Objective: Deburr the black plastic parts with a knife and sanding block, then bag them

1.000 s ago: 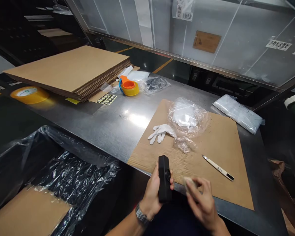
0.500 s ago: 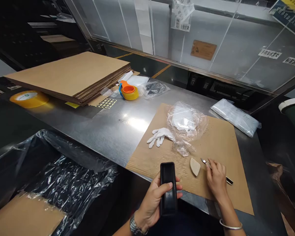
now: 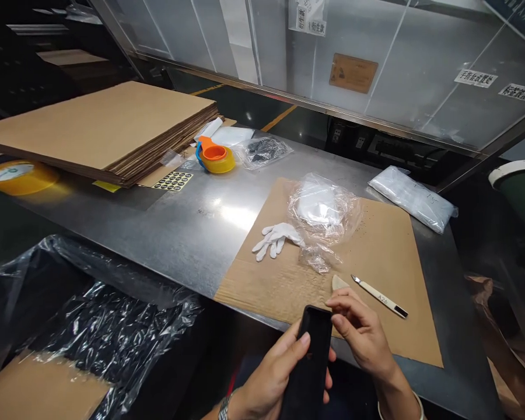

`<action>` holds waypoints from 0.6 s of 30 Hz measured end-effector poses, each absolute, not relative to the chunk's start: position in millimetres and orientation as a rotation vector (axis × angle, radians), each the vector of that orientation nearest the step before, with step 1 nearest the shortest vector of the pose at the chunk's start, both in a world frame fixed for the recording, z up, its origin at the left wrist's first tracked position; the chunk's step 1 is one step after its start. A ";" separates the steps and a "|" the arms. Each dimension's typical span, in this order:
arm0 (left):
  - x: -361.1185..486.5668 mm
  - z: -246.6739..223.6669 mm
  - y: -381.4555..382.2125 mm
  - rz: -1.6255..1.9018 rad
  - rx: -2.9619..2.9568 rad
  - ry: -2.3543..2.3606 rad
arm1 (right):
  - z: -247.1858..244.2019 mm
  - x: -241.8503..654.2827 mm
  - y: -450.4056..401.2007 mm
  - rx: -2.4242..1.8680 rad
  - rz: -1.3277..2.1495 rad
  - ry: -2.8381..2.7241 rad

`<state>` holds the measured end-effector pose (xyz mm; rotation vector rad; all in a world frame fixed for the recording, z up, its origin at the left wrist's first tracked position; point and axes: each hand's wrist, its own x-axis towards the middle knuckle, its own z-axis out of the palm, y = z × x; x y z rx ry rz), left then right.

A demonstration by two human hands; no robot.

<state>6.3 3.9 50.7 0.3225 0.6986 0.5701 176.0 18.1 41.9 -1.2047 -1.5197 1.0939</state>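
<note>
A long black hollow case is gripped in my left hand, thumb on its inner face, near the table's front edge. My right hand is beside the case's upper right corner, its fingers curled with thumb and index finger near each other; whether anything small is between them cannot be made out. Behind its fingers a beige wedge-shaped piece is partly hidden on the cardboard sheet. A craft knife marked A26 lies to the right. Farther back are a white glove and a clear plastic bag with white contents.
Stacked cardboard, a tape roll, a tape dispenser and a sticker sheet are at the left. A wrapped packet lies back right. A plastic-lined bin stands front left.
My right hand has let go of the knife and moved left to the black case. The case has shifted slightly right and down in my left hand. The camera view has shifted.
</note>
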 end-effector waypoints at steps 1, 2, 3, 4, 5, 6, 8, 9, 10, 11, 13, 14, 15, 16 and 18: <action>6.2 52.4 2.7 0.563 0.323 0.712 | 42.7 175.0 19.3 -1.183 1.168 -1.512; 6.1 53.9 1.7 0.560 0.325 0.730 | 42.7 175.0 20.3 -1.168 1.227 -1.509; 6.0 55.0 0.8 0.556 0.327 0.746 | 42.2 175.8 20.9 -1.158 1.269 -1.506; 5.8 55.5 0.0 0.550 0.327 0.753 | 41.6 177.0 21.2 -1.150 1.301 -1.507; 5.5 55.4 -0.6 0.542 0.325 0.750 | 41.2 178.4 21.2 -1.140 1.324 -1.513; 5.0 54.6 -1.2 0.527 0.323 0.737 | 41.0 179.8 21.1 -1.128 1.342 -1.525; 3.8 51.7 -1.9 0.500 0.327 0.709 | 41.6 182.7 20.8 -1.097 1.362 -1.552; 3.0 49.9 -2.1 0.486 0.335 0.701 | 42.3 184.1 20.8 -1.079 1.367 -1.569; 2.1 48.1 -2.3 0.467 0.347 0.691 | 43.1 185.3 20.8 -1.062 1.371 -1.584; 1.3 46.5 -2.4 0.448 0.363 0.680 | 44.0 186.3 20.8 -1.051 1.376 -1.597; 0.1 44.2 -2.7 0.423 0.392 0.663 | 45.5 187.5 20.2 -1.041 1.388 -1.611; -0.1 43.8 -3.0 0.416 0.405 0.658 | 45.9 187.4 19.5 -1.044 1.394 -1.605; 0.1 43.8 -3.4 0.414 0.414 0.656 | 45.9 186.8 18.5 -1.053 1.394 -1.591; 0.6 44.2 -4.0 0.417 0.419 0.661 | 45.4 185.8 17.2 -1.063 1.386 -1.573; 2.2 45.6 -4.9 0.446 0.411 0.695 | 42.6 184.1 14.6 -1.086 1.356 -1.543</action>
